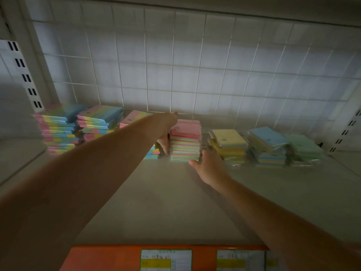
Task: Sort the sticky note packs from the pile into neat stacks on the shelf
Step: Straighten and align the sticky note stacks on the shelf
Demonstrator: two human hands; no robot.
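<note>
A stack of sticky note packs with a pink top (pixel 185 140) stands in the middle of the white shelf (pixel 166 192). My left hand (pixel 166 132) reaches over from the left and grips the stack's left side, fingers curled down its edge. My right hand (pixel 210 163) lies against the stack's lower right corner with its fingers spread. Striped pink, yellow and blue stacks (pixel 58 130) (pixel 99 122) stand at the left, and another striped stack (pixel 136 118) is partly hidden behind my left arm.
Right of the middle stack lie a yellow pile (pixel 228 143), a blue pile (pixel 267 145) and a green pile (pixel 302 149), all loosely heaped. A wire grid back panel (pixel 195 65) closes the shelf. An orange edge strip with price labels (pixel 166 259) runs along the front.
</note>
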